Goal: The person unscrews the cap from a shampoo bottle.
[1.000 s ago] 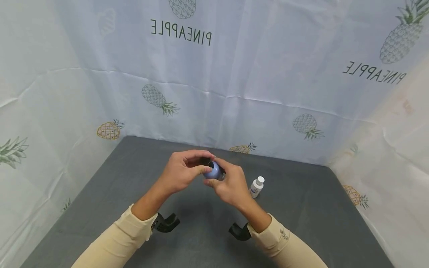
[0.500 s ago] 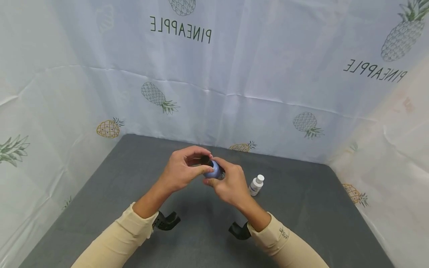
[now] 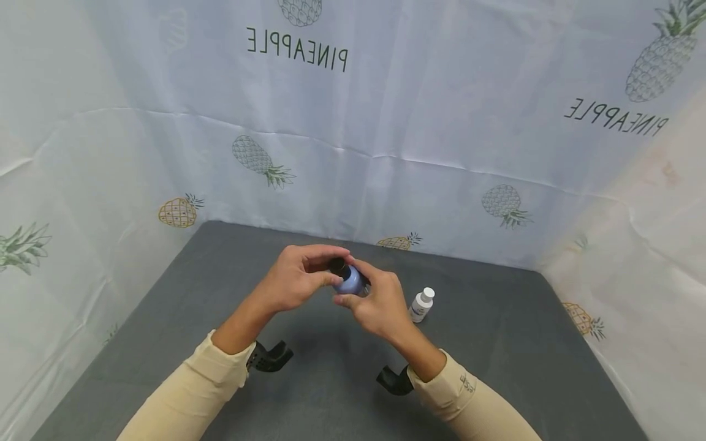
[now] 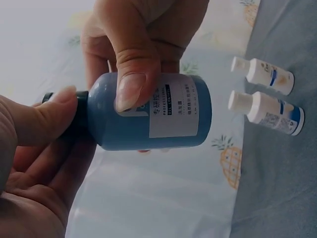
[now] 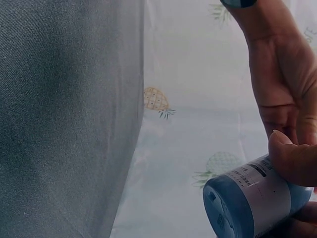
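You are at a makeshift screened-off booth; what kind of building surrounds it, you cannot tell from these views. Pale fabric curtains (image 3: pixel 408 98) close off the left, far and right sides of your dark grey table (image 3: pixel 496 361), rising right from its edges. They look like household cloth, creased and printed with pineapples (image 3: pixel 178 213) and the mirrored word "PINEAPPLE" (image 3: pixel 298 50). The black mounts (image 3: pixel 270 357) at your cuffs give the spot the look of a recording corner, with warmer light tinting the right-hand curtain (image 3: pixel 656 202).
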